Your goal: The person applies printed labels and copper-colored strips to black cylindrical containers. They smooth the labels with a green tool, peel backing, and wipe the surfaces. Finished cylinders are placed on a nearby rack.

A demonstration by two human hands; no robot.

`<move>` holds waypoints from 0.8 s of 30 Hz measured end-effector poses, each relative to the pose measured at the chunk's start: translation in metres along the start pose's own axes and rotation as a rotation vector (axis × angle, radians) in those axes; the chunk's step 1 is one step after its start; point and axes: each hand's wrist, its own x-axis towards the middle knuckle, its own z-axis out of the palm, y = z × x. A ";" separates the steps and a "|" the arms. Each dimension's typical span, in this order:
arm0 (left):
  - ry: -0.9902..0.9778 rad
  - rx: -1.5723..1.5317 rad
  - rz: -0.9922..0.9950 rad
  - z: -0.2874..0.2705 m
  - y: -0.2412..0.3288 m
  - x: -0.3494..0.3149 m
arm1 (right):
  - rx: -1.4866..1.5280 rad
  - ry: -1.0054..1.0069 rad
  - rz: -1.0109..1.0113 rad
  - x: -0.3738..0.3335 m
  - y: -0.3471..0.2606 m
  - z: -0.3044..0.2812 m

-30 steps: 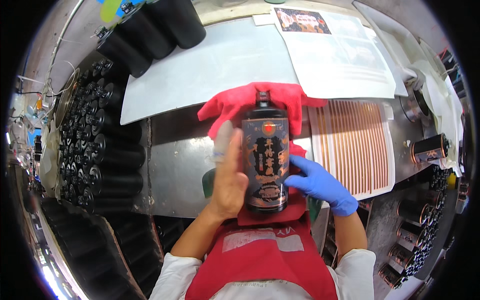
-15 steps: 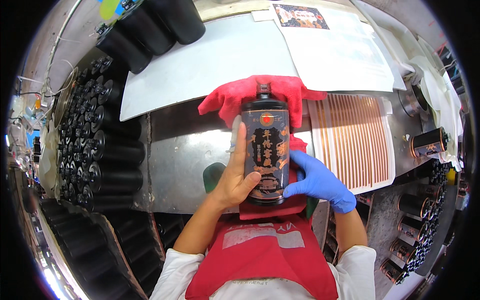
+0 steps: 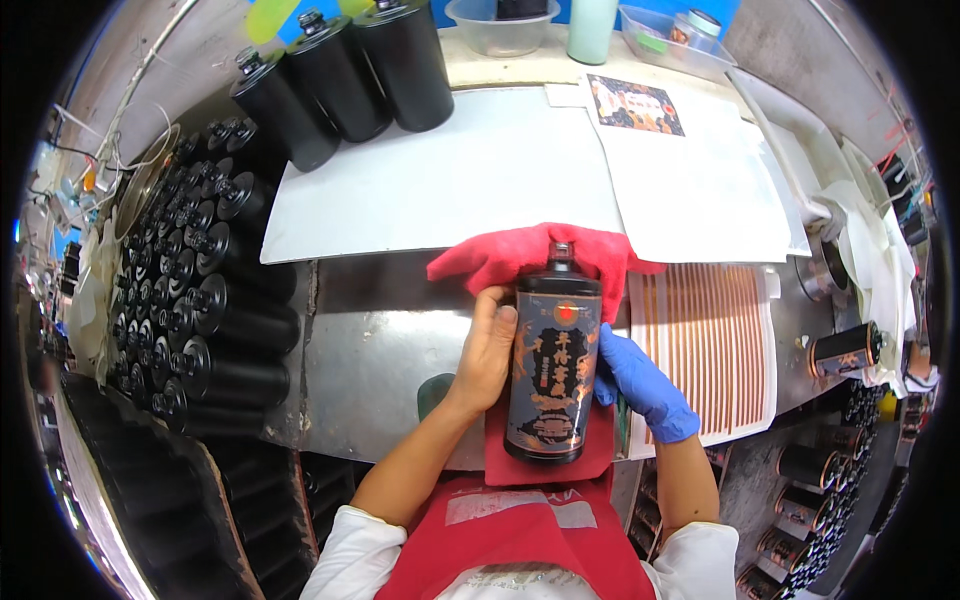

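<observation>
A grey metal worktop carries a flat white board across its far part. The bare left hand curls around the upper left side of a glossy black cylindrical bottle with a grey-and-copper label; the right hand in a blue glove cups its right side, fingers partly hidden, pressure impossible to tell. The bottle lies directly between both hands, its long axis running near to far, neck far and slightly right, base near. The left hand sits farther up it than the right. A crumpled red cloth lies behind the neck; a white sheet of copper stripes lies right, nearer the right hand.
</observation>
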 end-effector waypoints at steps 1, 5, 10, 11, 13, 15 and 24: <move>0.019 0.004 0.030 0.002 0.001 0.001 | -0.010 0.010 0.007 0.001 -0.003 0.002; 0.068 -0.002 0.007 0.006 0.007 0.007 | -0.010 0.097 -0.043 0.008 -0.020 0.004; 0.200 0.022 0.079 0.003 -0.007 0.022 | 0.198 0.108 0.020 0.023 -0.007 0.008; 0.206 -0.054 0.036 0.005 -0.004 0.021 | 0.164 0.075 0.033 0.019 -0.011 0.003; 0.203 -0.183 -0.073 0.002 0.002 0.016 | 0.474 0.046 0.058 0.019 -0.004 -0.010; 0.146 -0.019 0.016 0.007 0.005 0.013 | 0.901 -0.169 0.038 0.017 0.021 -0.038; 0.255 0.314 0.011 -0.004 0.004 0.015 | 0.959 0.209 -0.195 -0.061 0.026 -0.034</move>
